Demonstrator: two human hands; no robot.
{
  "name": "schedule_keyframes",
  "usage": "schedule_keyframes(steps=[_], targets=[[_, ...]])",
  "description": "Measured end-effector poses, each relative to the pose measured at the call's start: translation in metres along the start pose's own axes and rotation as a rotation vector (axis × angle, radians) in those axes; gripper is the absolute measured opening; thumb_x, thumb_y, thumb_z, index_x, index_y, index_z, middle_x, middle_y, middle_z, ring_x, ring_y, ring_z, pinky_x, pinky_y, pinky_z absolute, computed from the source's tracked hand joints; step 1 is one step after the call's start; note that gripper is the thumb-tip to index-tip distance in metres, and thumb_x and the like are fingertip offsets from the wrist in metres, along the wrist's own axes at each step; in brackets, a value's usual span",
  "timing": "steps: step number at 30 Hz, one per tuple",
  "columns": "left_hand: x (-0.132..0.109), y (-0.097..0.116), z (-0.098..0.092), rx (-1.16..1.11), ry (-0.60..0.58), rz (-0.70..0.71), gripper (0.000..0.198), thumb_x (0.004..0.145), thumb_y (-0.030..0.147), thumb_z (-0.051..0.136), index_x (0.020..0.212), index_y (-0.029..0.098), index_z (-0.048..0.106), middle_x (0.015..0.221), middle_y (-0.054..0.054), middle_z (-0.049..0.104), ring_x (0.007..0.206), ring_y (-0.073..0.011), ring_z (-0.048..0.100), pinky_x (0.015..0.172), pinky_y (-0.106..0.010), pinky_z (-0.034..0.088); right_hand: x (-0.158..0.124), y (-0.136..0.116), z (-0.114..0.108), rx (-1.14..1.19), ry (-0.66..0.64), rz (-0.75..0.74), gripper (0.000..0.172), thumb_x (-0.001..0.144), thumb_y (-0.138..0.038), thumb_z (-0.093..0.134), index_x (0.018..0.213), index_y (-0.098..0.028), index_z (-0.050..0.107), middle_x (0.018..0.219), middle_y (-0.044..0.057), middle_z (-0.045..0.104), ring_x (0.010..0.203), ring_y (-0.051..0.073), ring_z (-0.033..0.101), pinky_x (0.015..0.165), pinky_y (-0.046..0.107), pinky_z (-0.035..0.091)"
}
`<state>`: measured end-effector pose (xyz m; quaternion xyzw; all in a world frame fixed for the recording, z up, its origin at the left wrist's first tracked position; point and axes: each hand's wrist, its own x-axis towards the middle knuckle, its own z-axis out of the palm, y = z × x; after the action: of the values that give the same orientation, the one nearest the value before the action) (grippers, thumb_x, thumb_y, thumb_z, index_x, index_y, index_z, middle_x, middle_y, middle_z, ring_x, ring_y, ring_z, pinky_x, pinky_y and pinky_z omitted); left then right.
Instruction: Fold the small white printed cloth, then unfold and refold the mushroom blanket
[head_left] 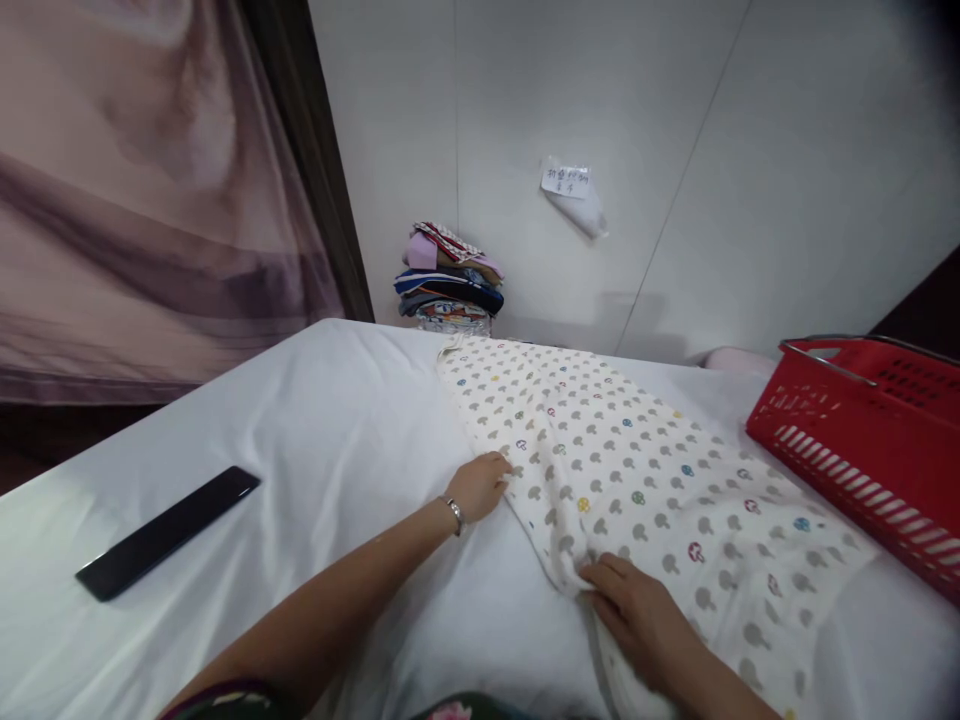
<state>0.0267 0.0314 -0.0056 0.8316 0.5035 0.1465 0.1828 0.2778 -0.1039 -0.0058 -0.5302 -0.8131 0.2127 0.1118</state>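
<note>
A cream cloth (pixel 600 450) printed with grey and coloured mushroom shapes lies spread over the white sheet, with some wrinkles along its left side. My left hand (pixel 481 486), with a metal band on the wrist, has its fingers closed at the cloth's left edge. Nearer to me, my right hand (pixel 634 605) pinches the same cloth close to its front left corner. Part of the near edge hangs down beside my right forearm, and the fingertips of both hands are partly covered by the fabric.
On the right stands a red plastic basket (pixel 870 440) with a metal handle. A long black flat object (pixel 169 532) lies on the white sheet (pixel 300 420) at left. Folded clothes (pixel 450 280) are stacked against the wall beyond the far edge. A pinkish curtain (pixel 150 200) hangs at left.
</note>
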Motion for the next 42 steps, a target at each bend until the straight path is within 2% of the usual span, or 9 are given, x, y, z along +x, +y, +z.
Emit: schedule_keyframes(steps=[5, 11, 16, 20, 23, 30, 37, 39, 42], targets=[[0.001, -0.015, 0.003, 0.019, -0.03, 0.079, 0.037, 0.075, 0.005, 0.041, 0.099, 0.022, 0.063, 0.115, -0.003, 0.059, 0.109, -0.0177, 0.05, 0.091, -0.03, 0.042, -0.005, -0.006, -0.024, 0.146, 0.1, 0.033, 0.029, 0.092, -0.033, 0.036, 0.089, -0.023, 0.062, 0.09, 0.005, 0.056, 0.081, 0.016, 0.055, 0.074, 0.027, 0.045], [0.004, -0.013, 0.002, -0.006, -0.008, 0.097, 0.029, 0.082, 0.017, 0.042, 0.102, 0.023, 0.062, 0.116, -0.002, 0.058, 0.104, -0.0174, 0.054, 0.09, -0.029, 0.042, -0.012, -0.005, -0.041, 0.405, 0.3, 0.083, 0.03, 0.089, -0.039, 0.042, 0.095, -0.021, 0.064, 0.099, 0.008, 0.056, 0.088, 0.02, 0.054, 0.054, 0.021, 0.044], [0.014, -0.011, -0.005, -0.013, 0.068, 0.032, 0.032, 0.083, 0.017, 0.038, 0.105, 0.023, 0.06, 0.117, 0.0, 0.057, 0.097, -0.0159, 0.058, 0.084, -0.027, 0.044, -0.012, 0.0, -0.041, 0.667, 0.379, 0.172, 0.025, 0.081, -0.042, 0.055, 0.075, -0.019, 0.064, 0.091, 0.005, 0.06, 0.089, 0.021, 0.054, 0.072, 0.024, 0.045], [0.03, -0.019, -0.01, -0.015, 0.136, -0.057, 0.033, 0.078, 0.012, 0.042, 0.102, 0.024, 0.061, 0.116, 0.001, 0.059, 0.101, -0.0157, 0.056, 0.087, -0.026, 0.042, -0.013, -0.003, -0.035, 1.156, 0.279, 0.366, 0.031, 0.072, -0.048, 0.064, 0.068, -0.018, 0.059, 0.069, 0.0, 0.057, 0.066, 0.015, 0.053, 0.063, 0.024, 0.044], [0.044, -0.032, -0.015, -0.015, 0.169, -0.123, 0.033, 0.074, 0.012, 0.047, 0.102, 0.023, 0.062, 0.115, 0.001, 0.059, 0.102, -0.0161, 0.055, 0.088, -0.025, 0.042, -0.02, -0.007, -0.033, 1.437, 0.122, 0.407, 0.033, 0.069, -0.046, 0.068, 0.062, -0.016, 0.055, 0.056, -0.003, 0.049, 0.052, 0.01, 0.044, 0.053, 0.021, 0.038], [0.055, -0.062, -0.031, -0.009, 0.227, -0.281, 0.026, 0.075, 0.016, 0.047, 0.095, 0.019, 0.063, 0.11, -0.004, 0.062, 0.098, -0.0194, 0.056, 0.083, -0.028, 0.043, -0.043, 0.007, -0.027, 1.568, -0.088, 0.396, 0.033, 0.063, -0.045, 0.073, 0.063, -0.016, 0.057, 0.051, -0.005, 0.039, 0.047, 0.006, 0.035, 0.049, 0.018, 0.028], [0.027, -0.071, -0.064, -0.034, 0.358, -0.34, 0.023, 0.079, 0.019, 0.036, 0.089, 0.018, 0.057, 0.091, -0.003, 0.065, 0.083, -0.0157, 0.057, 0.073, -0.024, 0.042, -0.045, 0.01, -0.029, 1.428, -0.157, 0.316, 0.038, 0.069, -0.05, 0.067, 0.06, -0.016, 0.052, 0.052, -0.005, 0.035, 0.048, 0.006, 0.03, 0.049, 0.019, 0.025], [0.004, -0.072, -0.079, -0.032, 0.42, -0.361, 0.021, 0.079, 0.02, 0.035, 0.084, 0.018, 0.055, 0.081, -0.002, 0.063, 0.076, -0.0146, 0.055, 0.069, -0.023, 0.041, -0.045, 0.01, -0.033, 1.353, -0.149, 0.335, 0.038, 0.07, -0.051, 0.064, 0.062, -0.016, 0.053, 0.053, -0.005, 0.036, 0.048, 0.006, 0.032, 0.05, 0.019, 0.027], [-0.047, -0.074, -0.107, -0.003, 0.61, -0.409, 0.016, 0.078, 0.021, 0.038, 0.076, 0.017, 0.054, 0.069, 0.002, 0.058, 0.067, -0.0109, 0.052, 0.064, -0.02, 0.041, -0.046, 0.008, -0.039, 1.152, -0.17, 0.291, 0.033, 0.066, -0.049, 0.067, 0.071, -0.016, 0.06, 0.06, -0.003, 0.048, 0.055, 0.009, 0.043, 0.053, 0.02, 0.034]])
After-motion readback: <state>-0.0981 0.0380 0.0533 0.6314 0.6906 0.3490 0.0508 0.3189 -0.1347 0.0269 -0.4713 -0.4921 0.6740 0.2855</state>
